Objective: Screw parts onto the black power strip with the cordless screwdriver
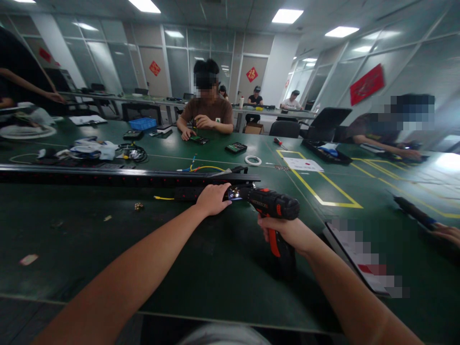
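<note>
A black and orange cordless drill (271,203) is gripped by its handle in my right hand (283,230), its nose pointing left at a small blue and metal part (235,193). My left hand (213,199) is closed on the end of a black strip (187,193), right beside that part; its fingertips are partly hidden. Behind the strip a long black rail (108,176) runs to the left edge of the view. From the strip's left end comes a yellow wire (163,198). A little pile of brass-coloured pieces (138,206) lies left of my left forearm.
Across the green table (143,292) a person handles a small circuit board (198,139). A white tape roll (253,160), a screwdriver (278,142) and paper (304,165) lie beyond the drill. A clipboard (359,263) is at the right, near another person's hand with a dark tool.
</note>
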### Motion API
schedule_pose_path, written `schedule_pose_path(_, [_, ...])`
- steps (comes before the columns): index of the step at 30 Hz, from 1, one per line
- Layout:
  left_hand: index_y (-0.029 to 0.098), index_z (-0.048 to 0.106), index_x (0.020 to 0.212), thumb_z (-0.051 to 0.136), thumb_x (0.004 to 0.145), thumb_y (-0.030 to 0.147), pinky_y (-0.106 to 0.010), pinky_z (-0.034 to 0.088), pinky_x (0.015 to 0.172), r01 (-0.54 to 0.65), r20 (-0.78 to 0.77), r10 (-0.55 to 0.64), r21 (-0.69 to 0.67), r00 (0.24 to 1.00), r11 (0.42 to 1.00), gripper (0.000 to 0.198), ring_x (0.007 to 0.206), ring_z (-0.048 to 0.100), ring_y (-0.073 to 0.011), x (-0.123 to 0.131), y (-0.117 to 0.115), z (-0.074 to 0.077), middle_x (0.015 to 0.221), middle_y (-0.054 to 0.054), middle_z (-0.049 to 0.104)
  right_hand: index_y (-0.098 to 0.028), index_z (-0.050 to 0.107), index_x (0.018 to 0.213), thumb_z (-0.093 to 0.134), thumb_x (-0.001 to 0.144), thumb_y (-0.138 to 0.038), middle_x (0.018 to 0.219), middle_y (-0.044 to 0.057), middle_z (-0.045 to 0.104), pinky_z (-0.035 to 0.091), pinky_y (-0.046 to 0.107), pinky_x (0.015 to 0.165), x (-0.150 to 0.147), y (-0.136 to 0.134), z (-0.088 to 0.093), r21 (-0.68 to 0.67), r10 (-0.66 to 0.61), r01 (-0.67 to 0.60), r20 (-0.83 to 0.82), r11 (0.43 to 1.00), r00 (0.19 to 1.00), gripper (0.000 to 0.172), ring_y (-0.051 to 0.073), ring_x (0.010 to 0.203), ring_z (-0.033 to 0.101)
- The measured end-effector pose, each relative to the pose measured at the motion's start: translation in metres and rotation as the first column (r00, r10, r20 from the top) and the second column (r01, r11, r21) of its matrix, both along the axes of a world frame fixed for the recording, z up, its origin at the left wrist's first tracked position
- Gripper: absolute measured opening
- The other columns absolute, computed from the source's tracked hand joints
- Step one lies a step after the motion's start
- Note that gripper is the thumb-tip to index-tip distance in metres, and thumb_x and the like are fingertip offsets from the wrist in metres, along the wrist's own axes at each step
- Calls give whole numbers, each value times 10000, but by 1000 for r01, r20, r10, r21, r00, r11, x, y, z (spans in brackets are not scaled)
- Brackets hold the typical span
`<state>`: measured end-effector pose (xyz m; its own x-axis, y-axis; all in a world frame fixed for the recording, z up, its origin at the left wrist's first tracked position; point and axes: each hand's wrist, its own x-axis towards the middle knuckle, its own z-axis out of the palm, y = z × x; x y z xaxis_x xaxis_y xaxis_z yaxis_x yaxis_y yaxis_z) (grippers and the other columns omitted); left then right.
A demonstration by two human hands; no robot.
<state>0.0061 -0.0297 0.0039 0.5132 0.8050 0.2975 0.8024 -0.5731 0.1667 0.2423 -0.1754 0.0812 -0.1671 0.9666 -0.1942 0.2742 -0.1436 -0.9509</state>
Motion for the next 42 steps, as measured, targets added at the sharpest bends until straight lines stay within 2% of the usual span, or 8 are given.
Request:
schedule_pose_path(15, [154,514,1571,724,997,450,-472,481,1156,0,-6,0,8,1000,1000,680,1340,671,-342,0,0,0,1490,-155,684,-212,674,767,755,714,-344,590,-14,649,506,318,589,1,1,-1,2,25,-25,4,1000,1000,164,190,569,623])
schedule_pose_path(42, [194,505,1577,721,1000,448,-470,458,1178,-1,0,1,-15,1000,1000,666,1367,655,-336,-1,-2,2,1498,-144,678,-219,658,749,754,706,-360,597,-8,656,515,323,598,-3,0,4,-5,32,-32,24,999,999,176,197,585,625])
